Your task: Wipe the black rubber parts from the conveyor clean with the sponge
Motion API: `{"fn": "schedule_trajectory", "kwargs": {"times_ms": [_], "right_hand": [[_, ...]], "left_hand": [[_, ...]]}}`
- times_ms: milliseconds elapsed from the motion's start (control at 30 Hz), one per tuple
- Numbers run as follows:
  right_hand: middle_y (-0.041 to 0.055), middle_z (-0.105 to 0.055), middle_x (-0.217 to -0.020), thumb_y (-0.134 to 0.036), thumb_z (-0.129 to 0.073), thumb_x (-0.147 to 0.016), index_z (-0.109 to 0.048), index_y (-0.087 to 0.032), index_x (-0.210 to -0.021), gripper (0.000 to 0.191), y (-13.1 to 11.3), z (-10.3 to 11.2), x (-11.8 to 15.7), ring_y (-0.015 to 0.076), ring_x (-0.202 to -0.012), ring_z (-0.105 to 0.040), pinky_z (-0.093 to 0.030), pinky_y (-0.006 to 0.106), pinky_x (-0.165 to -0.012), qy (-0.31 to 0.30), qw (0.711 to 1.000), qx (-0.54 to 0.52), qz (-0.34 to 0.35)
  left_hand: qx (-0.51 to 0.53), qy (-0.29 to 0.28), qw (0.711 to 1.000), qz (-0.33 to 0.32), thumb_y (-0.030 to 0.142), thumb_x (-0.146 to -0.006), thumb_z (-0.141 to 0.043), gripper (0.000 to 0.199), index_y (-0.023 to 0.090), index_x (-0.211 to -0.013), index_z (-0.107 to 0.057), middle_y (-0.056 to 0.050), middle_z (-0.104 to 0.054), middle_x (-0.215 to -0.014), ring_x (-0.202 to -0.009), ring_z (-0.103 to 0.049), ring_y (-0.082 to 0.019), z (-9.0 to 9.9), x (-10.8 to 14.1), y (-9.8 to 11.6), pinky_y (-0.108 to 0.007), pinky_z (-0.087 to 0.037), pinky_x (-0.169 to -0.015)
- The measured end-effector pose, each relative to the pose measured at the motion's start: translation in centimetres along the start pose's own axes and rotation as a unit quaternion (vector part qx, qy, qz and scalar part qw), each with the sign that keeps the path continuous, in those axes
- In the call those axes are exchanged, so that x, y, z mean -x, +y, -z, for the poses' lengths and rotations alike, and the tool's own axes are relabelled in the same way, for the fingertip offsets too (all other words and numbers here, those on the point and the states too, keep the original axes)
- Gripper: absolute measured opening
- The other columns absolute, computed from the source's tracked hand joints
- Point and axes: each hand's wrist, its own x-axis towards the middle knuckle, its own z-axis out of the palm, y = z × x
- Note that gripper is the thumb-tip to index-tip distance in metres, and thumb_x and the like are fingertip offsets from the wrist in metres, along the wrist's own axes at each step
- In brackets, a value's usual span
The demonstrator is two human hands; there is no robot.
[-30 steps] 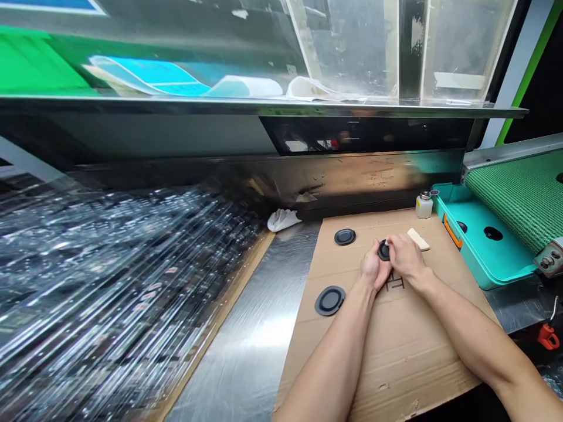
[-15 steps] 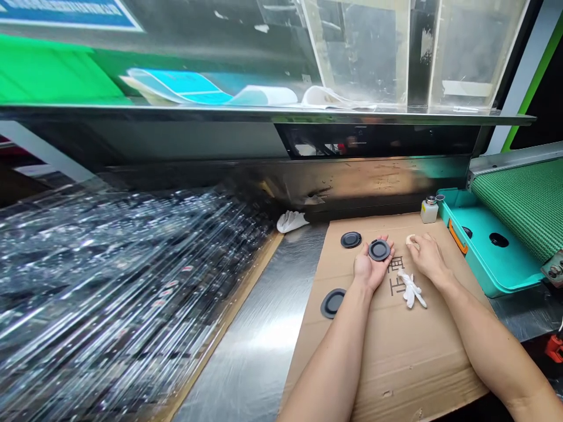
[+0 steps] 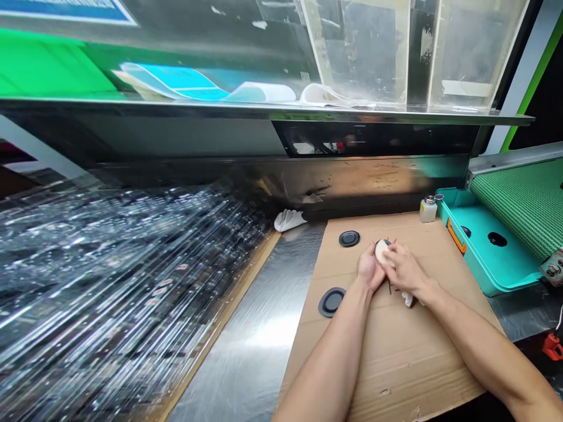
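Observation:
Over the cardboard sheet [image 3: 396,363], my left hand [image 3: 368,269] holds a dark grey round lid-like disc [image 3: 387,241], mostly covered now. My right hand [image 3: 405,268] grips a cream-coloured round pad [image 3: 382,252] and has it against the face of that disc. Two similar discs lie on the cardboard: one at the back left [image 3: 349,238] and one beside my left forearm [image 3: 332,302]. A crumpled white cloth or glove [image 3: 408,299] sits partly hidden under my right hand.
At the right stands a turquoise tray [image 3: 497,266] with dark round pieces, beside a green conveyor belt [image 3: 519,187]. A small pump bottle [image 3: 428,209] stands at the cardboard's back corner. Clear plastic-wrapped goods [image 3: 132,293] fill the left. A white glove [image 3: 289,220] lies behind the metal strip.
My right hand has moved left with the cream pad and brought it onto the disc in my left hand. The white cloth is now largely covered by my right hand.

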Motion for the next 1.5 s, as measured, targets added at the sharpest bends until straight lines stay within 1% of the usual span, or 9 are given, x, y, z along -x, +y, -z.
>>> {"fn": "schedule_trajectory", "kwargs": {"times_ms": [300, 400, 500, 633, 800, 1033, 1167, 1267, 1500], "right_hand": [[0.014, -0.06, -0.117, -0.034, -0.056, -0.092, -0.068, -0.019, -0.111, 0.027, 4.9, 2.4, 0.0, 0.0275, -0.113, -0.051, -0.04, 0.036, -0.096, 0.004, 0.976, 0.095, -0.195], [0.0133, -0.059, -0.121, -0.045, -0.059, -0.091, -0.063, -0.02, -0.122, 0.04, 4.8, 2.1, 0.2, 0.0284, -0.116, -0.05, -0.039, 0.037, -0.097, 0.011, 0.973, 0.098, -0.207], [0.0135, -0.061, -0.12, -0.041, -0.056, -0.093, -0.061, -0.021, -0.124, 0.037, 4.5, 2.1, 0.2, 0.0287, -0.115, -0.049, -0.038, 0.037, -0.097, -0.002, 0.973, 0.11, -0.203], [0.0132, -0.061, -0.117, -0.03, -0.056, -0.092, -0.061, -0.022, -0.121, 0.03, 4.6, 2.6, 0.1, 0.028, -0.109, -0.051, -0.039, 0.036, -0.091, -0.03, 0.973, 0.118, -0.196], [0.0112, -0.061, -0.116, -0.029, -0.056, -0.091, -0.06, -0.025, -0.121, 0.03, 4.8, 2.7, -0.1, 0.0272, -0.108, -0.05, -0.038, 0.036, -0.09, -0.041, 0.973, 0.121, -0.194], [0.0111, -0.061, -0.118, -0.029, -0.052, -0.093, -0.06, -0.025, -0.124, 0.032, 4.7, 2.7, 0.0, 0.027, -0.11, -0.051, -0.038, 0.035, -0.091, -0.038, 0.974, 0.126, -0.186], [0.0124, -0.061, -0.118, -0.038, -0.052, -0.095, -0.06, -0.022, -0.125, 0.035, 4.5, 2.5, 0.0, 0.0283, -0.113, -0.05, -0.038, 0.036, -0.096, -0.023, 0.971, 0.136, -0.196], [0.0125, -0.061, -0.121, -0.042, -0.054, -0.094, -0.06, -0.022, -0.127, 0.039, 4.7, 2.2, 0.0, 0.0287, -0.115, -0.05, -0.038, 0.037, -0.097, -0.014, 0.97, 0.142, -0.199], [0.0121, -0.062, -0.12, -0.044, -0.053, -0.094, -0.06, -0.022, -0.126, 0.04, 5.9, 1.8, -0.1, 0.028, -0.116, -0.051, -0.037, 0.036, -0.098, -0.008, 0.97, 0.145, -0.195]], "left_hand": [[-0.045, -0.002, 0.999, -0.014, 0.031, -0.1, -0.037, 0.032, 0.012, -0.11, -0.061, -0.021, -0.069, -0.117, -0.099, -0.07, -0.027, -0.4, 0.6, 0.3, -0.04, -0.056, -0.081], [-0.129, -0.005, 0.984, -0.126, 0.023, -0.092, -0.057, 0.027, 0.015, -0.118, -0.061, -0.017, -0.071, -0.115, -0.106, -0.069, -0.025, -1.6, 1.6, -0.5, -0.038, -0.053, -0.091], [-0.207, -0.017, 0.95, -0.235, 0.009, -0.078, -0.075, 0.049, 0.02, -0.124, -0.063, -0.012, -0.07, -0.122, -0.126, -0.059, -0.023, -2.8, 3.2, -1.5, -0.032, -0.043, -0.109], [-0.254, -0.059, 0.934, -0.246, 0.005, -0.072, -0.078, 0.06, 0.023, -0.127, -0.063, -0.011, -0.07, -0.123, -0.138, -0.048, -0.026, -3.8, 5.0, -2.1, -0.036, -0.035, -0.118], [-0.206, -0.024, 0.948, -0.24, 0.02, -0.085, -0.07, 0.053, 0.019, -0.136, -0.056, -0.015, -0.071, -0.119, -0.137, -0.049, -0.027, -4.2, 5.5, -2.2, -0.039, -0.04, -0.114], [-0.228, -0.072, 0.932, -0.273, 0.025, -0.086, -0.069, 0.041, 0.02, -0.126, -0.064, -0.013, -0.071, -0.118, -0.134, -0.05, -0.028, -3.2, 4.8, -2.5, -0.038, -0.041, -0.112], [-0.293, 0.04, 0.922, -0.25, 0.019, -0.082, -0.071, 0.003, 0.022, -0.081, -0.071, -0.012, -0.073, -0.094, -0.135, -0.047, -0.029, -1.0, 2.7, -1.6, -0.033, -0.041, -0.109], [-0.387, 0.114, 0.872, -0.276, 0.014, -0.075, -0.074, 0.022, 0.025, -0.061, -0.062, -0.012, -0.068, -0.096, -0.145, -0.029, -0.03, 0.7, 1.3, -0.5, -0.037, -0.03, -0.117], [-0.486, 0.041, 0.82, -0.298, 0.013, -0.066, -0.082, 0.025, 0.026, -0.085, -0.072, -0.013, -0.066, -0.108, -0.139, -0.032, -0.037, 0.8, 2.6, -0.6, -0.049, -0.009, -0.123]]}}
